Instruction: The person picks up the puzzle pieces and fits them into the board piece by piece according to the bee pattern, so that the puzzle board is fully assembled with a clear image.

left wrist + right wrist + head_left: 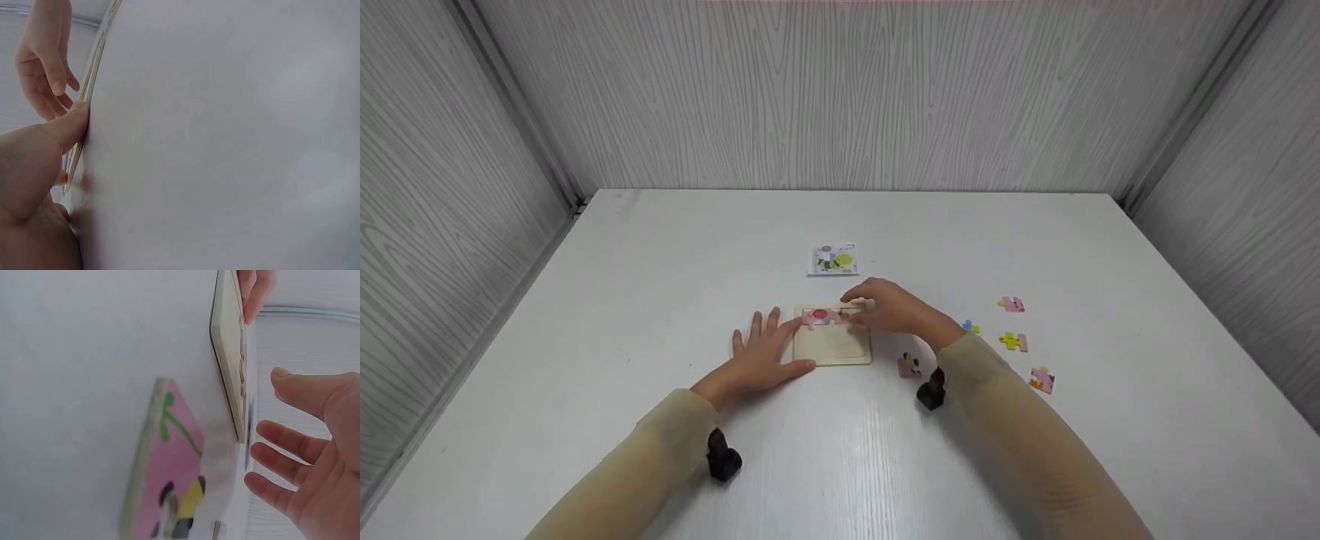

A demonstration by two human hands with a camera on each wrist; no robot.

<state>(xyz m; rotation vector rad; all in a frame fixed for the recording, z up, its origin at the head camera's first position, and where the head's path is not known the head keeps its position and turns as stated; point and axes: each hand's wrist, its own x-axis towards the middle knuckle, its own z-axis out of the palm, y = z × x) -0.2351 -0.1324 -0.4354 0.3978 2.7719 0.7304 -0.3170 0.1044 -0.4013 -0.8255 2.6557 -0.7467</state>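
A square wooden puzzle tray (pixel 832 346) lies in the middle of the table, with pink puzzle pieces (pixel 820 316) along its far side. My left hand (pixel 757 358) rests at the tray's left edge, fingers spread; its thumb touches the near left corner. Above the far right corner hovers my right hand (pixel 889 306), its fingers loosely bent. The right wrist view shows this hand's thumb and fingers apart with nothing between them. Close by that wrist lies a loose pink puzzle piece (pixel 177 450) with green, yellow and black markings, also visible in the head view.
A square picture card (pixel 834 260) with a bee lies beyond the tray. To the right are several loose pieces: a pink one (pixel 1014 304), a yellow one (pixel 1014 342), a pink-and-orange one (pixel 1042 380) and a blue-green one (pixel 971 327) beside the right wrist. Grey panels (pixel 840 97) enclose the table.
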